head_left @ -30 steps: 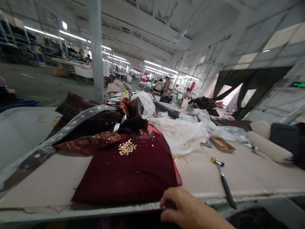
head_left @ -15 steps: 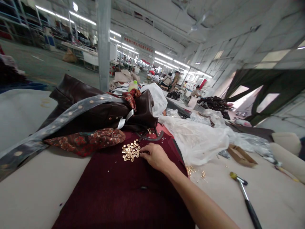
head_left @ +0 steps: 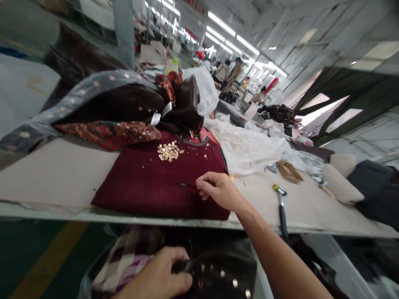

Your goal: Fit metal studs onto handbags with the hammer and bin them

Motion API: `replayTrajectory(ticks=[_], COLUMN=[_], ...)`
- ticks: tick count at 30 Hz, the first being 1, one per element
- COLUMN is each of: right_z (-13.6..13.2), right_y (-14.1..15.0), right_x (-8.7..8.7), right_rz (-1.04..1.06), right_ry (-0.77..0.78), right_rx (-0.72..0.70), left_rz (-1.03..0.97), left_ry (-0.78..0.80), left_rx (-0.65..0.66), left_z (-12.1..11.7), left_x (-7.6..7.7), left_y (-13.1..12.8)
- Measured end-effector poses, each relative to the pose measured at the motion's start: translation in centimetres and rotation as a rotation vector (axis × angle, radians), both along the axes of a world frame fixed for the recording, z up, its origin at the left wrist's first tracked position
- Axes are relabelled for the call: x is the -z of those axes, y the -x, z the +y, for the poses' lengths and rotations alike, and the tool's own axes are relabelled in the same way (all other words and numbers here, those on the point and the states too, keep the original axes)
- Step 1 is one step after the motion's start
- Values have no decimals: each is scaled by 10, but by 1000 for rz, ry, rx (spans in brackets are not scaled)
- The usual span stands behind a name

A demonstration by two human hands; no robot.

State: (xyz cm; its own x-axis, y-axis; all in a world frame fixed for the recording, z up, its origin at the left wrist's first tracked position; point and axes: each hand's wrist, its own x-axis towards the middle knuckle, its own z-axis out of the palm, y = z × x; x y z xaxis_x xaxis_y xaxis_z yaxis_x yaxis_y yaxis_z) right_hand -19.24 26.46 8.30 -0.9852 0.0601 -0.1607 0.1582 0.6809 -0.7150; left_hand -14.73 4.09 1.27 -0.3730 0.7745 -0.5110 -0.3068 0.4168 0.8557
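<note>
My right hand (head_left: 218, 190) pinches the maroon cloth (head_left: 156, 182) near the worktop's (head_left: 56, 174) front edge; my left hand (head_left: 158, 276), below that edge, fingers closed, grips a studded dark garment (head_left: 224, 274).

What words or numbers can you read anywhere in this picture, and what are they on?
None can be read.
The red banner high at the back of the hall is cut off by the frame and blurred.
The dark red garment, the hammer and the small cardboard box show no print.
</note>
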Motion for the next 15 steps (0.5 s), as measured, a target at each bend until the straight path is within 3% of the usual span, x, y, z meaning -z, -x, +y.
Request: replayTrajectory(ticks=[4,7,10,15], right_z=[-14,-25,-31,-32], right_y=[-92,-139,-161,-173], right_x=[1,7,14,25], right_rz=[-160,-115,57,195], right_ry=[286,211,140,127], right_rx=[52,-12,-91,-171], left_rz=[-89,-90,-23,19], left_ry=[-58,-82,-61,-63], left_rx=[56,70,66,62], left_z=[4,7,8,10], left_x=[-4,-7,-8,-9], left_y=[-2,-8,-18,-29])
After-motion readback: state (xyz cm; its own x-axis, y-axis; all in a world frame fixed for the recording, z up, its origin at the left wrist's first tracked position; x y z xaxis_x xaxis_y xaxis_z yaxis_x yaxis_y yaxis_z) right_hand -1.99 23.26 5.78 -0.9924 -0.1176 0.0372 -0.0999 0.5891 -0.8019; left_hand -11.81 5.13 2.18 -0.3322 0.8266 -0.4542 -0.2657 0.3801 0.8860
